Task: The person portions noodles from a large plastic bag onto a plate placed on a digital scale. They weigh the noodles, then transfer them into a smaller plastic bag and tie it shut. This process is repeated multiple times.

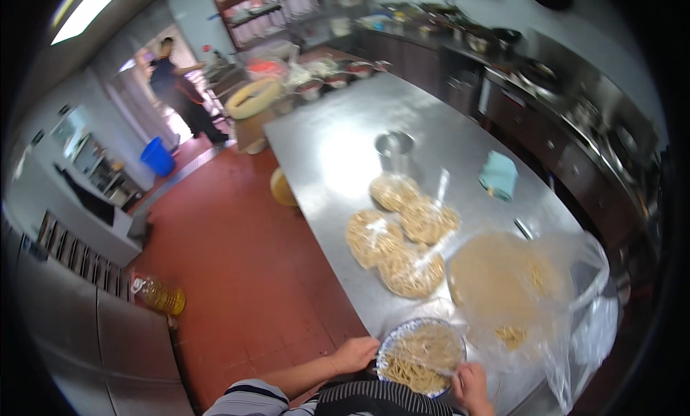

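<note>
Right before me is a bowl with a blue-and-white patterned rim [379,356], at the table's near edge. It holds pale noodles [412,374], and clear plastic film or a bag [426,347] stretches over part of them. My left hand [356,355] pinches the plastic at the bowl's left rim. At the right rim, my right hand [470,383] grips the plastic's other side. Beyond the bowl lie several clear bags of noodles [412,271], grouped together. A large clear plastic bag [506,281] with more noodles inside spreads out to the right.
The steel table [334,200] carries a metal pot [394,149] and a folded green cloth [498,176]. An oil bottle [161,296] stands at left. A blue bin [158,157] and a person [175,87] are near the doorway. A cooking counter [544,100] runs along the right.
</note>
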A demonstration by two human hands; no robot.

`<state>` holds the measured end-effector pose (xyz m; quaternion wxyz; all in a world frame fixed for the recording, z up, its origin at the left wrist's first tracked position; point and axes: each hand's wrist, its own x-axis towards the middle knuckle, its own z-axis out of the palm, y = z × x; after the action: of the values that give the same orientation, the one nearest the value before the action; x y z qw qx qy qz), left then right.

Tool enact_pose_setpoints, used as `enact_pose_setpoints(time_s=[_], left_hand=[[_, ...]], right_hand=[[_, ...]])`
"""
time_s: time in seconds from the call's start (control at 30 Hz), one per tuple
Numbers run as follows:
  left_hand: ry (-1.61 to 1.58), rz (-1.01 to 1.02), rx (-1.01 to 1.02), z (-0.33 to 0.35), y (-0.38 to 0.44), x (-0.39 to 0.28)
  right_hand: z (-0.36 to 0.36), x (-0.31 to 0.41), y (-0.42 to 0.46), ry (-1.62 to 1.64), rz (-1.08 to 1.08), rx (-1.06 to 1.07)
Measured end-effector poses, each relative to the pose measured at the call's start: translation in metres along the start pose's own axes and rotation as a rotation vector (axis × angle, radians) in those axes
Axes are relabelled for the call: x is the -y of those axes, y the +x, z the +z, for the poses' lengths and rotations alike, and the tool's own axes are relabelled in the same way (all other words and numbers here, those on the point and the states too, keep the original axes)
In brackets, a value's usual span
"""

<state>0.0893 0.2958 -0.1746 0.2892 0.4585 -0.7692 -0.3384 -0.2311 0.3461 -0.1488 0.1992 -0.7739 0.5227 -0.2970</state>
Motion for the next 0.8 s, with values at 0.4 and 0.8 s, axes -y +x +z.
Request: enact_pose_setpoints(time_s=[0.4, 0.8], left_hand=[[-0.129, -0.046, 0.412, 0.025, -0.032, 0.018], [-0.152, -0.093, 0.143, 0.013, -0.036, -0.002]], right_hand=[[0.093, -0.124, -0.127, 0.092, 0.156, 0.250], [0.031, 0.051, -0.070, 0.359, 0.430, -0.183]])
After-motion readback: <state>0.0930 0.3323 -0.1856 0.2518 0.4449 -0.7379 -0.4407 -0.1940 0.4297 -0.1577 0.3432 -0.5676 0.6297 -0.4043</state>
